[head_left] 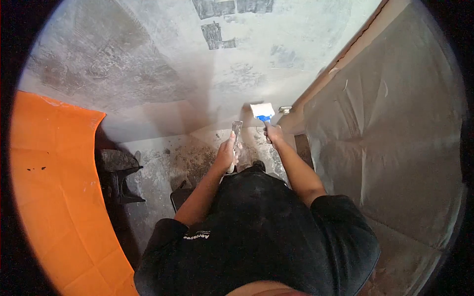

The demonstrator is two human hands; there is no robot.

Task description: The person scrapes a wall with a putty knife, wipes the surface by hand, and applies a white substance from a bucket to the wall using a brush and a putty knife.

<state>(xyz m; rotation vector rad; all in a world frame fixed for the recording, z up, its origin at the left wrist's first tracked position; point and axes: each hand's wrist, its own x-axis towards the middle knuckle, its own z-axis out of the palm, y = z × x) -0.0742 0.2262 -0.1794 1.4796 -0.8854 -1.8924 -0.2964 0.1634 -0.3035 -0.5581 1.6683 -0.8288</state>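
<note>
My right hand [273,133] is closed round the handle of a blue putty knife [265,118]. White filler [261,109] covers its wide end, held out close to the wall [222,93]. Lower and to the left, my left hand [228,152] grips a second putty knife [237,129], narrower and smeared with grey-white filler. Its blade points up toward the wall and its pale handle shows below the fingers. The two tools are apart. The wall is whitish, with darker grey patches higher up.
An orange sheet [54,182] hangs on the left, and a large creased grey sheet [385,148] covers the right. A small pale fitting [285,109] sits low by the corner. Dark objects [123,182] stand at left on the stained floor [153,172].
</note>
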